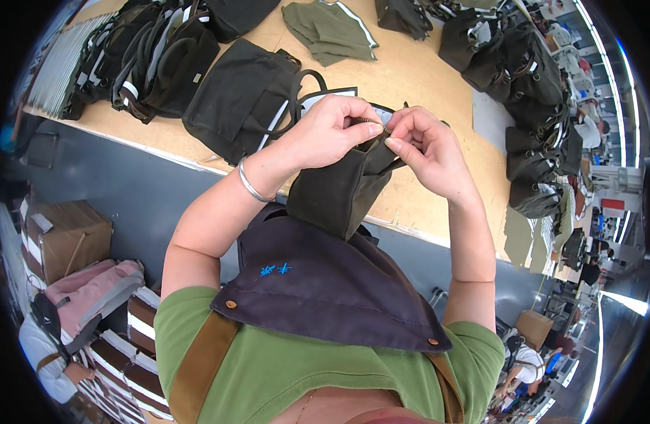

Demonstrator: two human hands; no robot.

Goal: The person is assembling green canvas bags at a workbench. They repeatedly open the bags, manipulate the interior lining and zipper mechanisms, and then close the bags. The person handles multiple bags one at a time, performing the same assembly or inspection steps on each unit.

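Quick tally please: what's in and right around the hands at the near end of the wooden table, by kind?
Hands: 2, left hand and right hand, both pinching the top edge of the held bag
Dark olive bag held up: 1
Dark bag lying flat on the table: 1
Olive fabric piece: 1
Silver bangle: 1
Total: 6

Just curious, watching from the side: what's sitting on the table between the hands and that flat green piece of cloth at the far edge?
In the head view, a dark bag lies flat there, its strap looping toward the hands.
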